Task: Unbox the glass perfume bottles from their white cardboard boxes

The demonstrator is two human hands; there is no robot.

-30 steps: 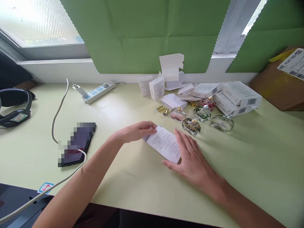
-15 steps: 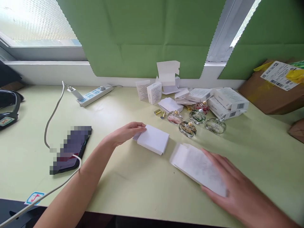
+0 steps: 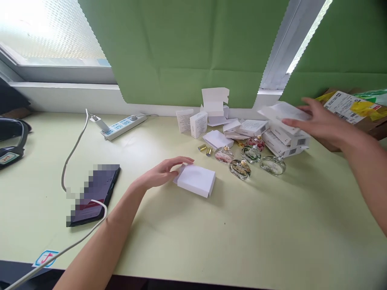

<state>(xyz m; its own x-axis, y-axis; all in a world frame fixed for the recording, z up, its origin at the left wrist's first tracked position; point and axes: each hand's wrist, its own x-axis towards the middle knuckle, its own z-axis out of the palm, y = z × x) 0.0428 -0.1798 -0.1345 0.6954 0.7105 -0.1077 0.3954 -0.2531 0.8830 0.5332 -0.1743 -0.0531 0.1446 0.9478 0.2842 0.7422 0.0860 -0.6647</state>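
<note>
Right hand (image 3: 317, 123) lifts the paper sheet (image 3: 282, 112) off the white box (image 3: 196, 180), swings it off the desk and up over the stacked boxes (image 3: 286, 139) at right. Box top now bare.

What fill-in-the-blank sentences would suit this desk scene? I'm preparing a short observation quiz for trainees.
1. The left hand rests on a plain ____ box lying flat on the table.
2. The right hand holds a white sleeve above the stack of ____ boxes.
3. A white cable runs to the ____ left of the left hand.

Missing words: white; barcoded; phone
</note>
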